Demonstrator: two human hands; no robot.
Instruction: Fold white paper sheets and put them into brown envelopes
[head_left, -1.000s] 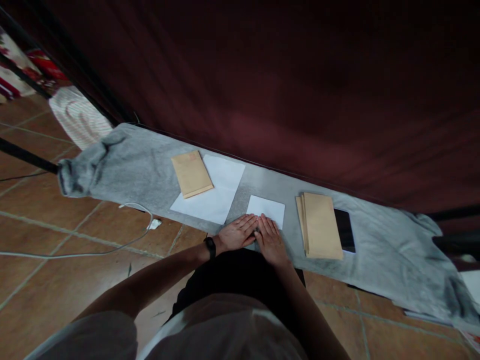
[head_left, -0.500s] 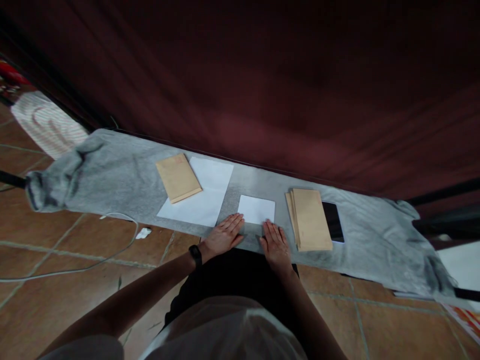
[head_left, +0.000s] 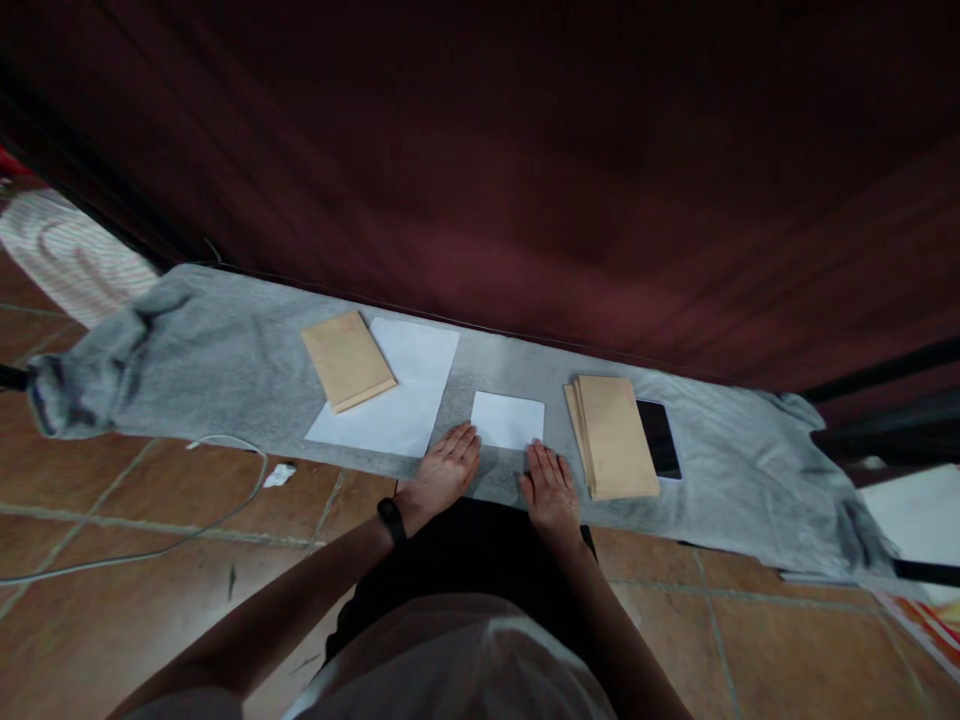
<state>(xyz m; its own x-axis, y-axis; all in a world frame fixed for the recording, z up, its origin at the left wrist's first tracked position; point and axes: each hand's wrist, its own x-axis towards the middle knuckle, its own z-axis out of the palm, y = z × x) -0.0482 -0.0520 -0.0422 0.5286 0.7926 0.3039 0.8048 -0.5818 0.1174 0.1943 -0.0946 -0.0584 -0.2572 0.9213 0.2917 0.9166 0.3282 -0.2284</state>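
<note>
A small white sheet of paper (head_left: pixel 508 419), perhaps folded, lies flat on the grey cloth (head_left: pixel 247 350). My left hand (head_left: pixel 445 467), with a black band on the wrist, rests flat at its lower left corner, fingers stretched out. At the lower right corner lies my right hand (head_left: pixel 551 488), also flat, fingertips touching the paper's edge. Left of it a larger white sheet (head_left: pixel 390 425) bears a brown envelope (head_left: pixel 349 360). A stack of several brown envelopes (head_left: pixel 619 440) is to the right of my right hand, partly covering a dark-screened phone (head_left: pixel 660 440).
The cloth covers a long narrow surface. A dark red curtain (head_left: pixel 480 240) hangs right behind it. On the tiled floor at left run a white cable (head_left: pixel 225 508) and a crumpled white scrap (head_left: pixel 280 475). Striped fabric (head_left: pixel 75 255) sits at the far left.
The view has shifted slightly, so everything sits a little further left. Both hands stay flat at the small paper's lower corners; the left thumb now lies closer in against its fingers.
</note>
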